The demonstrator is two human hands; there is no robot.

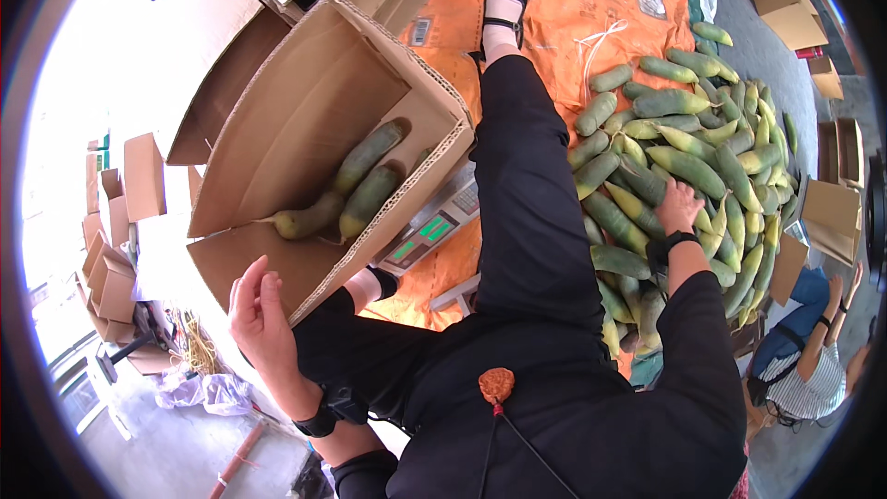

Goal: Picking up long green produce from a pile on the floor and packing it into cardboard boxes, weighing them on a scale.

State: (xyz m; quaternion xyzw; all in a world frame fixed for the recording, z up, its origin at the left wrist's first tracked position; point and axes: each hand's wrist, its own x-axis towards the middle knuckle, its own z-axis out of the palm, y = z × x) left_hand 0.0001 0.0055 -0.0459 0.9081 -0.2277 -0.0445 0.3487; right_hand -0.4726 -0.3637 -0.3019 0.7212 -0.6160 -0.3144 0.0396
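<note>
A large pile of green radishes point(684, 162) lies on the right, many of them paler at one tip. My right hand point(679, 211) reaches into the pile, its fingers curled against a green radish point(647, 183); part of the grip is hidden. On the left, a cardboard box point(277, 143) with raised flaps holds several green radishes point(370, 199). My left hand point(261, 314) is beside the box's near edge, its fingers stretched out and nothing in it. A scale with green-lit displays point(427, 236) shows at the box's right side.
Orange woven sacking point(573, 9) lies under the pile and my outstretched leg. Open cardboard boxes point(790, 11) stand along the right, and more boxes point(111, 282) are stacked at far left. Another person in a striped top point(808, 388) is at lower right. Straw-like cord point(194, 342) hangs at left.
</note>
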